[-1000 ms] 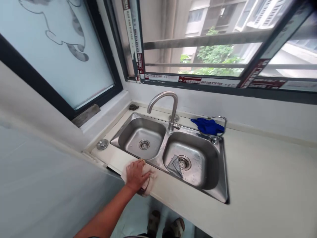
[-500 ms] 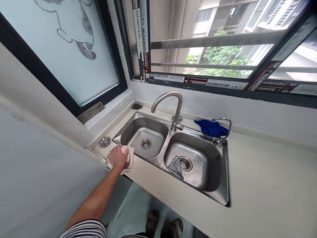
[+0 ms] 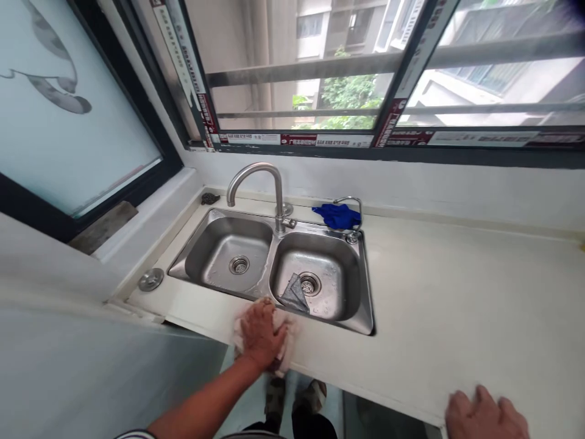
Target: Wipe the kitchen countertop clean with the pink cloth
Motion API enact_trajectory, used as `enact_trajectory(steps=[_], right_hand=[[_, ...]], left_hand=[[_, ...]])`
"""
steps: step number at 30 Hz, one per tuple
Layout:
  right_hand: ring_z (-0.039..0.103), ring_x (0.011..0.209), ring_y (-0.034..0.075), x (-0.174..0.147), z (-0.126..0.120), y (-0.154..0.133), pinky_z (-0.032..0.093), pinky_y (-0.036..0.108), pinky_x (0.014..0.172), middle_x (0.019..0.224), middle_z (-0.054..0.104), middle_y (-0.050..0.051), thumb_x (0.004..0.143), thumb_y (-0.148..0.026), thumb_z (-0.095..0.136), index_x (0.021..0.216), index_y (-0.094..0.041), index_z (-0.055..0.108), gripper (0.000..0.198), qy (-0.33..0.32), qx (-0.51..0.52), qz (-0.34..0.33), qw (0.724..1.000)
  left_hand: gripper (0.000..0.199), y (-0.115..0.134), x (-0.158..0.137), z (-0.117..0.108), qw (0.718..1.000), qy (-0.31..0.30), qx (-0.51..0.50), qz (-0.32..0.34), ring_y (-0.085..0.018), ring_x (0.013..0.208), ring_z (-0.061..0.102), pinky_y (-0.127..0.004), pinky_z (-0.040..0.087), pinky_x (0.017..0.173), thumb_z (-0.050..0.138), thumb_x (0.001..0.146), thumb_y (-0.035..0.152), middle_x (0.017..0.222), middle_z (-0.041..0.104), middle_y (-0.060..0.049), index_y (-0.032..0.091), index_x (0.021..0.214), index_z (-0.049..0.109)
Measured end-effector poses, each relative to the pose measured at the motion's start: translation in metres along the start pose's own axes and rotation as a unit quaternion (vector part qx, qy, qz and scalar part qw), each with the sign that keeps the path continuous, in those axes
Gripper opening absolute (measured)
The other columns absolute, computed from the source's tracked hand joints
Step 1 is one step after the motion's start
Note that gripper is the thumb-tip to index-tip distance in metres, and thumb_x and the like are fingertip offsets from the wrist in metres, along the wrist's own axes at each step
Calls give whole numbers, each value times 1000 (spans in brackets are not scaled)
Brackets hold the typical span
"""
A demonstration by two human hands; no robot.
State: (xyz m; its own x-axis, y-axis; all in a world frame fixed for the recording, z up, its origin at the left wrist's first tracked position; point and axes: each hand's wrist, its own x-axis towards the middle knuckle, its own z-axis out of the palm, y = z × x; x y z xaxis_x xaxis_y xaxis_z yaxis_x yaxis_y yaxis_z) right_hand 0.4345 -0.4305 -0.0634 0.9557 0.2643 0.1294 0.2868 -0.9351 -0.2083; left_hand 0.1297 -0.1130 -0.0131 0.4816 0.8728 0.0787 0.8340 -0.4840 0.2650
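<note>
My left hand (image 3: 261, 332) presses a pale pink cloth (image 3: 287, 341) onto the front strip of the counter, just before the double sink (image 3: 267, 286). Hand and cloth are blurred by motion, and part of the cloth hangs over the counter's front edge. At the lower right, my right hand (image 3: 487, 416) rests on the counter's edge. Its fingers are apart and hold nothing; the rest of it is cut off by the frame. A grey folded cloth (image 3: 295, 294) lies in the right basin, partly beside the drain (image 3: 309, 284).
A curved faucet (image 3: 256, 167) rises behind the sink. A blue cloth (image 3: 338, 216) lies by a bent metal tube (image 3: 361, 213). A round metal drain cover (image 3: 150, 279) sits at left, a dark scrubber (image 3: 210, 199) in the back corner. The window (image 3: 297, 91) runs behind the counter (image 3: 457, 292).
My left hand has slid the pink cloth rightward along the counter's front, from the left corner to the middle of the sink. The view has turned right, and my right hand has come into view.
</note>
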Motion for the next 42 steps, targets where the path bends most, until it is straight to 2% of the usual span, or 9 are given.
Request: enact_trajectory(steps=[4, 12, 21, 25, 29, 32, 35, 38, 42], right_hand=[[36, 144, 39, -3, -5, -12, 33, 66, 108, 152, 43, 25, 95, -46, 31, 141, -15, 53, 59, 4, 0, 17, 1000], [35, 145, 34, -2, 4, -14, 29, 60, 113, 152, 44, 23, 96, -45, 28, 139, -14, 54, 59, 55, 15, 22, 998], [33, 147, 32, 3, 15, -5, 25, 58, 116, 153, 44, 20, 99, -50, 17, 140, -14, 53, 66, 86, 80, 9, 993], [39, 142, 32, 7, 22, 5, 29, 57, 114, 143, 55, 19, 100, -54, 11, 135, -14, 56, 69, 104, 101, 1, 989], [46, 136, 32, 10, 19, 16, 35, 53, 111, 137, 58, 21, 100, -59, 11, 130, -13, 58, 73, 107, 129, -24, 986], [43, 137, 34, 14, 6, 10, 37, 53, 109, 144, 48, 26, 98, -63, 19, 133, -8, 56, 75, 123, 140, -37, 982], [29, 146, 36, 25, -10, -20, 32, 56, 112, 159, 33, 17, 96, -61, 40, 141, -21, 54, 62, 102, 118, -105, 982], [24, 148, 36, 36, -18, -66, 30, 57, 111, 160, 36, 8, 92, -50, 56, 143, -33, 52, 54, 27, 62, -211, 975], [25, 147, 40, 29, -7, -113, 25, 63, 111, 154, 44, 12, 89, -53, 63, 142, -28, 53, 59, 15, 45, -191, 980]], left_hand=[[56, 72, -13, 26, 990, -59, -77, 101, -38, 133, 42, -57, 34, 108, 68, 84, 54, 145, 53, -11, 26, 132, 59], [63, 189, -27, 65, 942, -174, -126, 259, -36, 138, 36, -58, 28, 117, 63, 89, 56, 150, 47, -10, 24, 141, 52], [59, 298, -21, 98, 894, -197, -177, 360, -36, 142, 30, -62, 24, 119, 64, 90, 45, 154, 42, -14, 18, 141, 50], [60, 325, -9, 102, 881, -185, -211, 382, -38, 141, 32, -64, 23, 118, 67, 86, 44, 153, 43, -15, 19, 139, 52], [77, 310, 2, 90, 861, -167, -232, 420, -37, 143, 32, -61, 26, 118, 72, 79, 47, 156, 39, -16, 22, 146, 44], [83, 259, 12, 81, 853, -146, -233, 444, -38, 149, 24, -61, 25, 119, 73, 78, 40, 162, 28, -18, 22, 151, 38], [72, 183, 22, 79, 852, -78, -206, 475, -40, 150, 25, -63, 28, 116, 66, 84, 35, 163, 28, -18, 23, 150, 39], [67, 118, 31, 81, 832, -42, -129, 539, -40, 146, 32, -62, 33, 113, 67, 84, 33, 160, 35, -17, 26, 147, 45], [60, 91, 36, 77, 820, -26, -73, 567, -36, 145, 37, -56, 35, 113, 63, 88, 37, 158, 41, -15, 26, 146, 48]])
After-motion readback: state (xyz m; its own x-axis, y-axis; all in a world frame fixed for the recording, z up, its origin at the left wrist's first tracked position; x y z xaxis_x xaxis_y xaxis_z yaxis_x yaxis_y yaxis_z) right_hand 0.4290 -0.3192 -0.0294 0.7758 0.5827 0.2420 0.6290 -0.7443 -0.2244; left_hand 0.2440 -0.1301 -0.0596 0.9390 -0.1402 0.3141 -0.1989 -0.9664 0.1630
